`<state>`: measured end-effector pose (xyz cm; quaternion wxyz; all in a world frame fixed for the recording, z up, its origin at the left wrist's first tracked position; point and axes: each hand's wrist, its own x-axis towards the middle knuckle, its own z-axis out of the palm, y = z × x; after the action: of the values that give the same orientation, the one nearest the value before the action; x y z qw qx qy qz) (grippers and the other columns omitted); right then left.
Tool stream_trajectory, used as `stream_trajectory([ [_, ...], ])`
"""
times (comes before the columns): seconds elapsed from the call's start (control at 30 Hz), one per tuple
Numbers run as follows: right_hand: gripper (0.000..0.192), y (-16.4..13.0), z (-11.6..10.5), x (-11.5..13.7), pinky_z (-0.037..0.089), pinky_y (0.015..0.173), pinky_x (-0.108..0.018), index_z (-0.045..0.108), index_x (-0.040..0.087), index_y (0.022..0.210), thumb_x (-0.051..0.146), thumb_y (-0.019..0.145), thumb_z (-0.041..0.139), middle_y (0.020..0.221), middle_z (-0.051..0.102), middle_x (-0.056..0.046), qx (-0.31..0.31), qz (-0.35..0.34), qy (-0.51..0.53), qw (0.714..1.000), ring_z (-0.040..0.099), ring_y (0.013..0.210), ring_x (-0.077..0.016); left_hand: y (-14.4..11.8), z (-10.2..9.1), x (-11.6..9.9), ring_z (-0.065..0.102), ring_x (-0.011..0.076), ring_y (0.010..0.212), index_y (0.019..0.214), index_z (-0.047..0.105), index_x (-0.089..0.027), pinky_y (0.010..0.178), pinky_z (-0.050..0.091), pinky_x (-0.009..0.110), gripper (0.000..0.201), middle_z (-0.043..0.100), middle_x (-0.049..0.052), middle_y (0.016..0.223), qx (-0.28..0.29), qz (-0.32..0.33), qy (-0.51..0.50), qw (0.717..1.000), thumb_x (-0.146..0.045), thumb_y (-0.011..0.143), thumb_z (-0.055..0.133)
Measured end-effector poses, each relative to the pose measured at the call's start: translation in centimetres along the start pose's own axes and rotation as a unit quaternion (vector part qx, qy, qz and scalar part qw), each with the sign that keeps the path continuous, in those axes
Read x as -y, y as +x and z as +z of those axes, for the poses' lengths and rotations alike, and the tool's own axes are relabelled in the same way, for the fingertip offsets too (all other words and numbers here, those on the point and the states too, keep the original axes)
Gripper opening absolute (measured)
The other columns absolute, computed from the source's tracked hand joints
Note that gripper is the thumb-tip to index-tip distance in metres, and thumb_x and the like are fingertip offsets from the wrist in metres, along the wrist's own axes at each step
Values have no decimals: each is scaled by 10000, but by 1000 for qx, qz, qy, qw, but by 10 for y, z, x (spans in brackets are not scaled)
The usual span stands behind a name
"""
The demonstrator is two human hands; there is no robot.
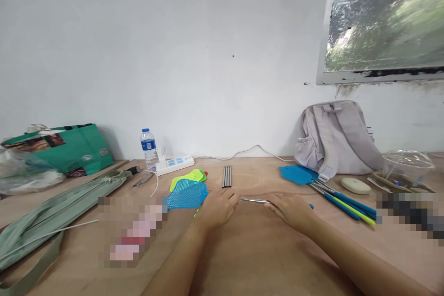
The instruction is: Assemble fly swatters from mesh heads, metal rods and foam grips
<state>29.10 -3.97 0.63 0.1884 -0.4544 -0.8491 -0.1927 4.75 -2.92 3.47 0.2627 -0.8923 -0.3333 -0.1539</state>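
A thin silver metal rod (255,200) runs between my two hands, low over the wooden table. My left hand (220,208) is closed around its left end, which is hidden under the fingers. Close by that hand lies a blue mesh fly swatter head (187,194), partly over yellow-green swatter heads (194,175); whether the rod joins one of them is hidden. My right hand (291,210) grips the rod's other end, fingers bent over it. A small blue tip (311,206) shows past this hand. Several grey metal tubes (226,176) lie side by side ahead of my left hand.
On the right are blue swatters (298,174) with blue and yellow handles (347,206), a grey backpack (338,138), a cream oval object (355,185) and a clear plastic bowl (409,166). Leftward stand a water bottle (148,145), power strip (175,164) and green bag (79,148).
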Motion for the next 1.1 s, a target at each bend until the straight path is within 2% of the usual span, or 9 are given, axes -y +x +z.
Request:
stream_trajectory([
  [0.23, 322, 3, 1, 2, 320, 523, -246, 547, 213, 826, 357, 905, 271, 699, 642, -25, -16, -1, -11, 1000, 585, 647, -160, -6, 5, 13, 505, 151, 685, 845, 498, -186, 563, 325, 275, 144, 547, 15, 768, -3, 20, 51, 998, -200, 851, 354],
  [0.43, 315, 2, 5, -9, 296, 508, -248, 536, 208, 801, 341, 908, 271, 697, 640, -12, -11, -21, -27, 999, 584, 634, -152, -8, 2, 21, 495, 153, 662, 804, 504, -191, 556, 315, 270, 110, 550, 8, 744, -17, 23, 62, 998, -192, 828, 396],
  [0.57, 332, 1, 9, -20, 267, 495, -252, 534, 197, 775, 336, 911, 265, 652, 625, -12, -35, -36, -50, 997, 569, 585, -139, -14, -1, 29, 489, 145, 644, 794, 507, -188, 549, 308, 262, 90, 549, 7, 738, -17, 23, 55, 998, -173, 809, 419],
  [0.8, 417, 0, 4, -34, 206, 472, -268, 529, 188, 710, 340, 924, 204, 595, 600, -19, -85, -76, -105, 988, 533, 524, -116, -22, -1, 40, 491, 139, 638, 777, 505, -184, 554, 316, 255, 132, 535, 10, 718, -23, 4, 56, 998, -175, 829, 384],
  [0.97, 422, -10, 2, -57, 166, 461, -266, 516, 190, 658, 368, 914, 231, 529, 571, -3, -87, -55, -126, 987, 515, 487, -112, -30, -4, 49, 507, 143, 639, 754, 514, -189, 573, 343, 261, 233, 554, 14, 715, -41, -28, 39, 998, -235, 874, 320],
  [1.1, 342, -15, -3, -64, 176, 474, -252, 521, 196, 697, 385, 887, 310, 560, 584, 8, -72, -22, -89, 993, 523, 511, -113, -33, -3, 51, 521, 146, 671, 754, 524, -187, 631, 375, 271, 262, 568, 20, 721, -56, -52, 23, 997, -257, 880, 304],
])
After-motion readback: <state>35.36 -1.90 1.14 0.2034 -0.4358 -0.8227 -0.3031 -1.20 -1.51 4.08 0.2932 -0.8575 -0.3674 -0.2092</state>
